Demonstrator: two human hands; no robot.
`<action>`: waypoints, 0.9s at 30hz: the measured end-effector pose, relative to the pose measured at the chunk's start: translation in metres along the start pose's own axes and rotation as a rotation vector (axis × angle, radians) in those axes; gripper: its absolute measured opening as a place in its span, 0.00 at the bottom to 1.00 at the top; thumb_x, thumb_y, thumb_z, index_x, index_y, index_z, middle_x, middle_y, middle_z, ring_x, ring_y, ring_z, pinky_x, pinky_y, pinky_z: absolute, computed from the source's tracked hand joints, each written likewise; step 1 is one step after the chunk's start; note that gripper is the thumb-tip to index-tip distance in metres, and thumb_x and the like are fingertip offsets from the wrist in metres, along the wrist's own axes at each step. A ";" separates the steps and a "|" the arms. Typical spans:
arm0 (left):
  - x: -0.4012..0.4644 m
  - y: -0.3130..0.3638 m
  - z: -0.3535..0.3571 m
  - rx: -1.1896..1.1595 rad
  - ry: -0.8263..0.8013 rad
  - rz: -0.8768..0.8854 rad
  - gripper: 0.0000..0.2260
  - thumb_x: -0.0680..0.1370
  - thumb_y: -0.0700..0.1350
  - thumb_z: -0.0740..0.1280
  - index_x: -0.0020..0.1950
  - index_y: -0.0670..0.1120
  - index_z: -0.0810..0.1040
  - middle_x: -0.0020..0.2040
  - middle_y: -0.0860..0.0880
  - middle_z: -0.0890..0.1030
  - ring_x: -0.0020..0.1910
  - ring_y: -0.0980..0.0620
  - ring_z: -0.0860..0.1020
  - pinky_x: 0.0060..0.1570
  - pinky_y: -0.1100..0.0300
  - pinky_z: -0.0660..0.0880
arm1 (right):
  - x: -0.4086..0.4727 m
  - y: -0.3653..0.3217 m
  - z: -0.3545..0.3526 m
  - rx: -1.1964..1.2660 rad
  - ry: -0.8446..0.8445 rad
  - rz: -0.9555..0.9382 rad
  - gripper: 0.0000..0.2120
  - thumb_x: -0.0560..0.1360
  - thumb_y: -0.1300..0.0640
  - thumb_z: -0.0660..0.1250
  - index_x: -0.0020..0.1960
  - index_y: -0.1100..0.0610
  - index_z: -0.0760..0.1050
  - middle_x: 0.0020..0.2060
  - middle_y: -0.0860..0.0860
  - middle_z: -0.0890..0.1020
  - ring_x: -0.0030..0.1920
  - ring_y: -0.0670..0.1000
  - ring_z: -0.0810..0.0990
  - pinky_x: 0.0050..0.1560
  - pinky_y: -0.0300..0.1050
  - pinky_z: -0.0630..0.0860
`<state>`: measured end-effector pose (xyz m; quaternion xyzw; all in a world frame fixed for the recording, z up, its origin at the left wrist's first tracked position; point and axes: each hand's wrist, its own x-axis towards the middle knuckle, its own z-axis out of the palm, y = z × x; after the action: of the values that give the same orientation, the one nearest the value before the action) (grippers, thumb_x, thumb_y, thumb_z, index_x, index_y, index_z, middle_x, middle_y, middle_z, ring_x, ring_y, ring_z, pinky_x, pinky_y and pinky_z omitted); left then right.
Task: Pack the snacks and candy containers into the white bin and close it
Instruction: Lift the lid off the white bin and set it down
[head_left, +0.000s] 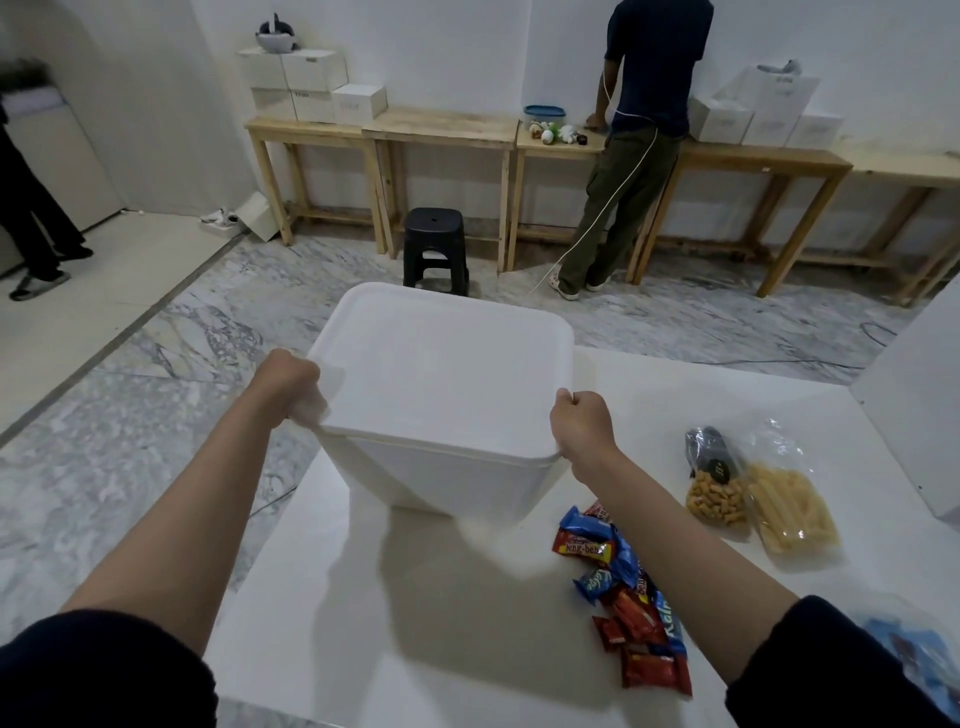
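I have both hands on the white bin, which sits tilted at the far left part of the white table, its lid on top and closed as far as I can see. My left hand has its fingers curled tight around the left edge of the lid rim, and my right hand is clenched the same way on the right edge, knuckles up. The bin's near wall leans away from me, and I cannot tell whether its base is fully down on the table or slightly raised. None of the snacks are in the bin as far as I can see: a loose pile of red and blue candy wrappers lies on the table to the near right, partly under my right forearm, well apart from the bin. Further right are two clear bags, one of small round puffs and, touching it, one of long pale sticks. At the near right edge there is another blue packet, blurred. Across the marble floor, a person stands at a row of wooden benches by the far wall, with a black stool just left of them.
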<state>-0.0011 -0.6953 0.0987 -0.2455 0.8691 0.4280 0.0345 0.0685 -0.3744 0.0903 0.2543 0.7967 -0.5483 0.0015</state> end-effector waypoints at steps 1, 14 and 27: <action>-0.003 -0.001 0.003 -0.017 0.031 0.009 0.14 0.70 0.34 0.59 0.52 0.30 0.74 0.44 0.35 0.76 0.42 0.38 0.77 0.31 0.59 0.71 | -0.003 0.001 0.001 0.010 -0.009 -0.006 0.13 0.82 0.54 0.53 0.45 0.60 0.69 0.39 0.53 0.74 0.40 0.54 0.73 0.36 0.42 0.68; -0.097 -0.033 -0.002 -0.058 0.369 0.095 0.11 0.75 0.38 0.59 0.53 0.38 0.77 0.52 0.37 0.80 0.52 0.38 0.78 0.51 0.51 0.74 | -0.088 0.013 -0.039 0.048 -0.129 -0.167 0.26 0.83 0.59 0.50 0.78 0.57 0.47 0.75 0.53 0.63 0.73 0.53 0.64 0.58 0.36 0.60; -0.245 -0.128 -0.016 -0.100 0.424 0.043 0.11 0.72 0.37 0.63 0.49 0.43 0.83 0.40 0.43 0.81 0.45 0.42 0.81 0.50 0.51 0.78 | -0.214 0.118 -0.050 0.056 -0.129 -0.234 0.27 0.79 0.63 0.53 0.77 0.59 0.52 0.75 0.54 0.63 0.74 0.54 0.62 0.74 0.49 0.61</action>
<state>0.2750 -0.6760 0.0817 -0.3129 0.8395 0.4101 -0.1705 0.3166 -0.3848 0.0674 0.1237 0.8035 -0.5820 -0.0186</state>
